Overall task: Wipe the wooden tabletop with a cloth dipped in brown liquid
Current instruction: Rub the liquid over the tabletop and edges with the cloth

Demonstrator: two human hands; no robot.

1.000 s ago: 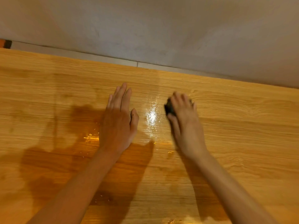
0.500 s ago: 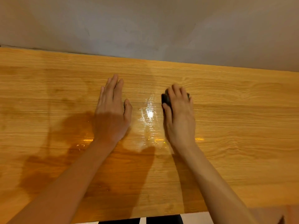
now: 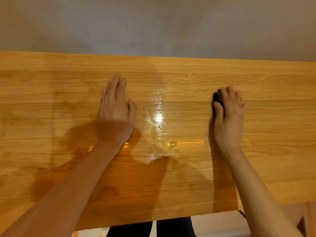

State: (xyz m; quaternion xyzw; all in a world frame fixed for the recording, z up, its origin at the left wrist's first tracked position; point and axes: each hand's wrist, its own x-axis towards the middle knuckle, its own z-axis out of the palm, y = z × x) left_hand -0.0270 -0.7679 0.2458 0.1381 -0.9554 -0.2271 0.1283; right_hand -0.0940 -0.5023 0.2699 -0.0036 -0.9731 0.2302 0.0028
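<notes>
Right hand (image 3: pixel 228 115) grip holds dark cloth (image 3: pixel 218 98) on bench (image 3: pixel 273 134); left hand (image 3: pixel 115 113) flat (fingers straight), beside wet patch (image 3: pixel 159 120).

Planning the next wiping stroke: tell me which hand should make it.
Right. The right hand already presses the dark cloth on the tabletop; the left hand lies flat and empty, only bracing.

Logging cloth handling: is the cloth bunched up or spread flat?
Bunched. Only a small dark wad of cloth shows beside the right hand, whose fingers press it onto the tabletop.
</notes>
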